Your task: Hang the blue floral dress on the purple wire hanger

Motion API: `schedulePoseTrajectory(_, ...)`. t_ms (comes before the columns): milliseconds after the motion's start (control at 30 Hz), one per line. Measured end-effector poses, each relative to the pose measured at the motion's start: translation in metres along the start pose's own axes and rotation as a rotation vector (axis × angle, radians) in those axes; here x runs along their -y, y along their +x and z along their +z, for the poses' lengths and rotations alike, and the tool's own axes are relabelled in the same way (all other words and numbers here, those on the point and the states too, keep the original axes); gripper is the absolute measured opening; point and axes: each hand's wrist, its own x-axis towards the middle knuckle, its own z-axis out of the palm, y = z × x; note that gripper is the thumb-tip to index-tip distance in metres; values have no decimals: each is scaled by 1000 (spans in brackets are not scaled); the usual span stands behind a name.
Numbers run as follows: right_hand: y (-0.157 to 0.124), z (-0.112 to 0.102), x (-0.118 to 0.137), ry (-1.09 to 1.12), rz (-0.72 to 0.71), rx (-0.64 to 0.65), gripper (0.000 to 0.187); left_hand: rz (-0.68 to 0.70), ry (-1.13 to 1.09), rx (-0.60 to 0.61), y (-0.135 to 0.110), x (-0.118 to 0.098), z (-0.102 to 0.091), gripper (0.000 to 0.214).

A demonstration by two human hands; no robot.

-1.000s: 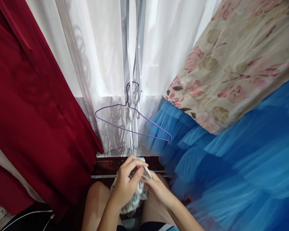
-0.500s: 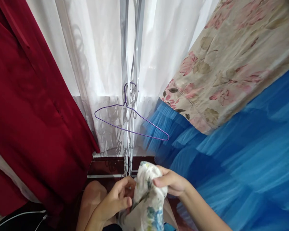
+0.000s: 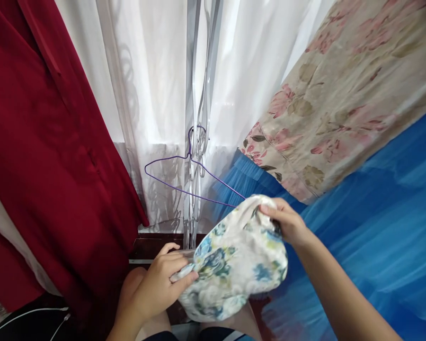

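A small white garment (image 3: 234,263) printed with blue and green flowers is stretched between my two hands. My left hand (image 3: 159,284) pinches its lower left corner, just above my knees. My right hand (image 3: 287,222) grips its upper right edge, raised toward the blue tulle. Just behind the garment, a purple wire hanger (image 3: 193,177) hangs empty on a metal window grille (image 3: 198,118).
White sheer curtains (image 3: 152,94) cover the window ahead. A dark red garment (image 3: 46,156) hangs at the left. A beige cloth with pink flowers (image 3: 344,99) and a blue tulle skirt (image 3: 376,227) hang at the right. A dark wooden sill (image 3: 152,246) lies below the window.
The garment was bunched low between both hands. My right hand has lifted its edge up and to the right, spreading it open, while my left hand keeps the lower corner.
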Motion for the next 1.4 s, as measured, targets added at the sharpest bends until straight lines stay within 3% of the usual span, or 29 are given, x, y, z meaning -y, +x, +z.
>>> schedulePoseTrajectory(67,31,-9,14,-46,-157,-110,31,45,75,-67,2,-9,-2,14)
schedulePoseTrajectory(167,85,2,28,-106,-284,-93,34,42,64,-250,5,-15,-8,20)
schedulePoseTrajectory(267,126,30,31,-96,-227,50,41,-36,-32,-527,9,-12,-27,31)
schedulePoseTrajectory(333,136,47,28,-51,-120,150,41,-86,-124,-679,11,-6,-47,29)
schedulePoseTrajectory(400,134,57,25,16,-15,215,37,-97,-226,-754,12,3,-71,28)
schedulePoseTrajectory(500,124,58,25,81,67,249,30,-98,-342,-704,8,24,-105,30)
schedulePoseTrajectory(567,119,55,29,84,84,261,28,-163,-375,-531,6,39,-122,32)
schedulePoseTrajectory(667,117,50,37,70,100,283,26,-284,-256,-166,13,58,-139,28)
schedulePoseTrajectory(733,117,49,40,58,122,302,26,-262,-108,-67,28,66,-149,17)
schedulePoseTrajectory(800,116,50,41,74,132,305,24,-205,-33,-169,48,67,-165,18)
schedulePoseTrajectory(900,115,56,37,150,140,292,22,-163,-44,-448,82,58,-198,26)
schedulePoseTrajectory(933,115,59,36,176,156,289,21,-124,-1,-478,94,53,-209,25)
schedulePoseTrajectory(1033,118,62,31,253,246,317,21,46,332,-403,124,41,-232,13)
schedulePoseTrajectory(1133,121,61,29,310,302,355,21,56,580,-328,145,40,-235,16)
schedulePoseTrajectory(1300,121,59,29,319,321,381,20,9,673,-263,153,56,-224,20)
schedulePoseTrajectory(1400,120,60,29,315,318,384,19,60,701,-388,155,49,-219,20)
